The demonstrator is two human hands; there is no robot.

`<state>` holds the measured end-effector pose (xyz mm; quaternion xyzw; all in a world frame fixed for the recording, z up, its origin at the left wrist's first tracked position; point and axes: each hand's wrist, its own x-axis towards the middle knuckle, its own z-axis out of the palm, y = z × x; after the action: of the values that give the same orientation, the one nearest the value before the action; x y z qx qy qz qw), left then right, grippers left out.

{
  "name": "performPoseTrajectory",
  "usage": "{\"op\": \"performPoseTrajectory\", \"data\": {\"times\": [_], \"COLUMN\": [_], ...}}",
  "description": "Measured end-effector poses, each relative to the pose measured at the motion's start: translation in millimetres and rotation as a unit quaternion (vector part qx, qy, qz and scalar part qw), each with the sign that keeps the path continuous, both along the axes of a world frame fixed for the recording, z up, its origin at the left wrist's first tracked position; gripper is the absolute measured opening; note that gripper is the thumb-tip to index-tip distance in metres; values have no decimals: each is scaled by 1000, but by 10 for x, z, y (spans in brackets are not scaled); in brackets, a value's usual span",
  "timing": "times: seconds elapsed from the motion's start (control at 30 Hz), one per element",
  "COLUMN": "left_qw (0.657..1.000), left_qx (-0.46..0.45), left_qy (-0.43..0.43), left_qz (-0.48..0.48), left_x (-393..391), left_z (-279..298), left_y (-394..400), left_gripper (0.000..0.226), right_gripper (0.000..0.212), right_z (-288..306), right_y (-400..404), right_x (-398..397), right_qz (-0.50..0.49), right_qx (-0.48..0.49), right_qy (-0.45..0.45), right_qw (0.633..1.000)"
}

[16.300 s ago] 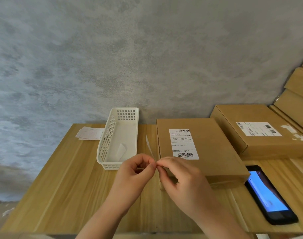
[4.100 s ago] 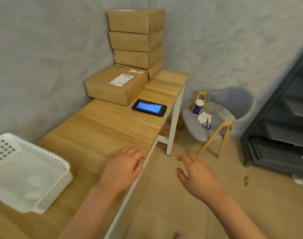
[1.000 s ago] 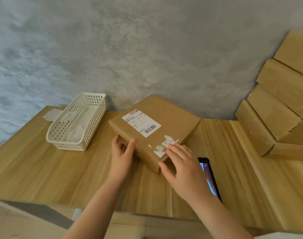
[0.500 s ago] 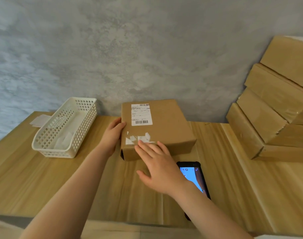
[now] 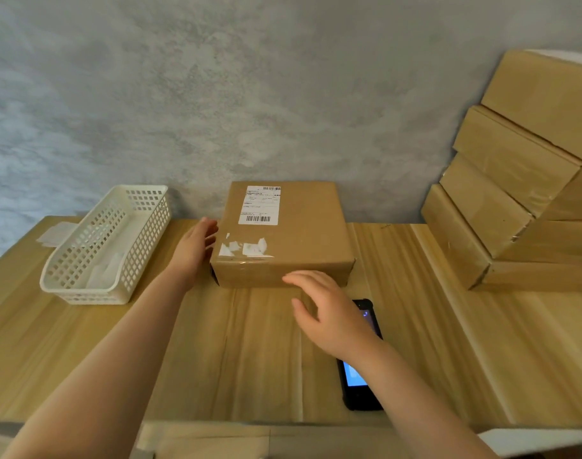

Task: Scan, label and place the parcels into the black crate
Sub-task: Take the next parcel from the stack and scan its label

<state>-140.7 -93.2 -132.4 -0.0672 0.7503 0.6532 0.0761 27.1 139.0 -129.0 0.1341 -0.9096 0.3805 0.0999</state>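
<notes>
Table (image 5: 249,359): parcel (image 5: 302,233), basket (image 5: 84,286), phone (image 5: 360,397).

I'm looking at a small parcel-packing corner: a wooden desk (image 5: 249,359) against a bare grey wall (image 5: 216,94), stacked cardboard boxes (image 5: 514,193), a labelled parcel (image 5: 292,233), and a handheld scanner (image 5: 359,389).

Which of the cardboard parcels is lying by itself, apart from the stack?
The flat parcel mid-table against the wall, white barcode label on top, between the left hand and right hand. The others are piled at the table's right end.
</notes>
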Motion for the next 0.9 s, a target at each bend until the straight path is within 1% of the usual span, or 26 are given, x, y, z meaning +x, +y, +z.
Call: {"op": "performPoseTrajectory", "data": {"times": [0.03,0.1,0.23,0.3,0.33,0.37,0.43,0.5,0.6,0.7,0.9], "left_qw": [1000,1000,997,996,995,995,994,993,992,988,985], "left_qx": [-1,-8,-45,-55,-59,-65,-77,-79,-82,-104,-107], "left_qy": [5,28,67,72,74,76,79,90,100,107,129], "left_qz": [8,11,4,8,10,11,9,-6,-18,-23,-34], "left_x": [73,265,564,638,666,688,730,719,708,748,810], "left_z": [-32,-74,-202,-213,-205,-202,-193,-244,-281,-245,-171], "left_y": [-32,-54,-79,-60,-35,-19,5,-23,-39,-27,18], "left_gripper": [55,50,37,29,26,25,25,26,44,47,50], "right_gripper": [35,32,38,35,37,42,65,87,103,108,96], "right_z": [-20,-73,-173,-198,-202,-199,-190,-164,-126,-142,-137], "right_y": [80,259,555,618,630,630,600,530,409,355,498], "right_x": [76,228,481,574,612,645,693,726,768,796,807], "right_qz": [-28,-95,-218,-249,-256,-259,-257,-251,-257,-262,-281], "right_qx": [4,18,72,83,89,99,124,150,203,209,154], "right_qy": [0,-6,-84,-102,-113,-133,-186,-208,-204,-206,-194], "right_qw": [1000,995,970,960,956,952,940,933,923,919,927]}}
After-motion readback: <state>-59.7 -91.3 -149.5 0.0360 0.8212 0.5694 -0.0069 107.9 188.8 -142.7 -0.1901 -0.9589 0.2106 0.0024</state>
